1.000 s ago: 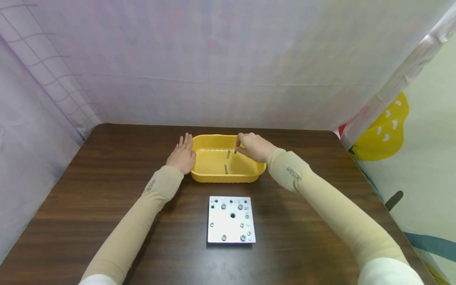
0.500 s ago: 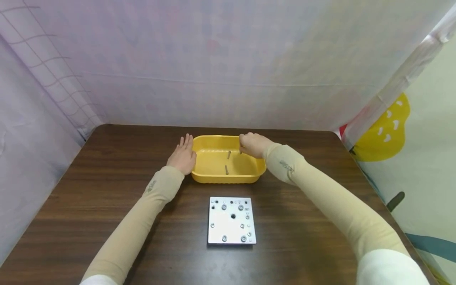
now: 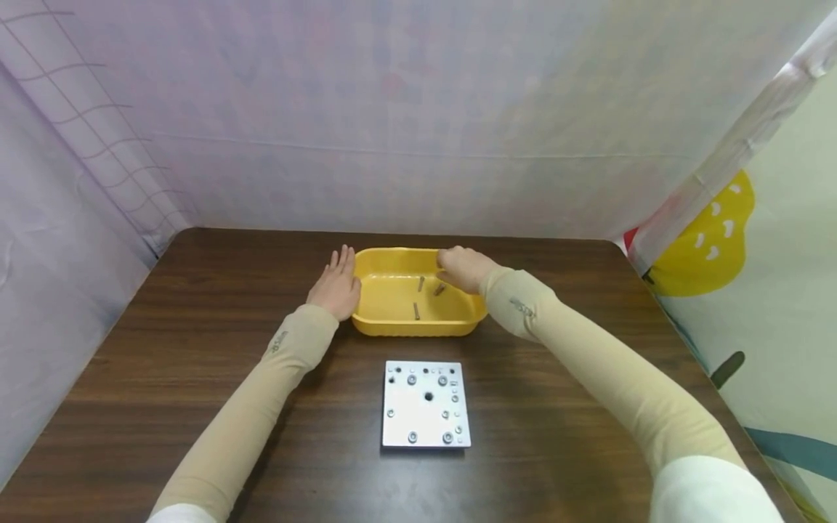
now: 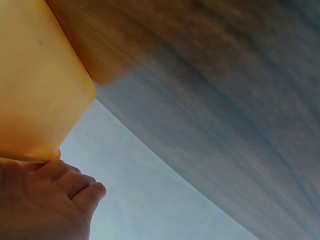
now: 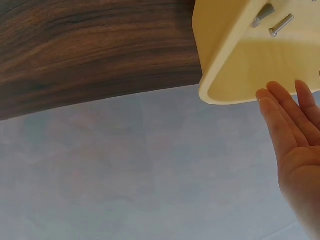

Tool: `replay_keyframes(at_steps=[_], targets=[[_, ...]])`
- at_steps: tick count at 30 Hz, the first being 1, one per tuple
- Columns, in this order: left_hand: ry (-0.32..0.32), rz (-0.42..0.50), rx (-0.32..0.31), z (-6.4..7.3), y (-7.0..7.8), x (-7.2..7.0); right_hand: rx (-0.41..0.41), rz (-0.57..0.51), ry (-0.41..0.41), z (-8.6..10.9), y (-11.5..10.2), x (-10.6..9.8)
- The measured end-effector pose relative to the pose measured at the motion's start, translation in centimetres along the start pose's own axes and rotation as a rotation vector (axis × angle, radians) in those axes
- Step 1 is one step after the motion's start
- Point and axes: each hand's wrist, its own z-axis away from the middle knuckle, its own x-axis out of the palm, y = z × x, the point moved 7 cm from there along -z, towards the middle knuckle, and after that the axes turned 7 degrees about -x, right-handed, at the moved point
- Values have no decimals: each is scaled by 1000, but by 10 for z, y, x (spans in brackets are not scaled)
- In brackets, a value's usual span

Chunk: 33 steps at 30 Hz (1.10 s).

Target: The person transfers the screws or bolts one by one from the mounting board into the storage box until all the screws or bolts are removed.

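A yellow plastic basket (image 3: pixel 392 328) stands near the far side of the table, with metal screws lying in it. Two slim screws (image 3: pixel 416 311) lie around the middle of its floor. More screw metal (image 3: pixel 439 289) lies just below the right hand, too small to count. The left hand (image 3: pixel 336 289) rests against the basket's left rim, fingers straight. Over the basket's right part hovers the right hand (image 3: pixel 466 269). In the right wrist view its fingers (image 5: pixel 282 117) are extended and apart from a screw (image 5: pixel 281 25); nothing shows in its grasp. The left wrist view shows fingers touching the rim (image 4: pixel 30 159).
A silvery square metal plate (image 3: pixel 425 414) with holes and seated bolts lies on the dark wood table (image 3: pixel 261 450), nearer the person than the basket. A pale curtain (image 3: pixel 405 131) hangs behind the table's far edge.
One second ago the right hand pinched a screw above the basket. It moved slightly right, then let go, and screw metal now lies below its fingers. The left hand kept its place.
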Motion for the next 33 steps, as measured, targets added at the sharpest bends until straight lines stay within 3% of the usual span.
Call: replay_keyframes(at_steps=[20,27,33], targets=[[1,4,-3,-1,1,-2,-16,-68,144,36,-1,-11],[-5,13,-2,0,2,-1,-105,-48,221,63,-29,-20],[-7,11,-6,1,1,-3,-164,-9,241,82,-55,-19]])
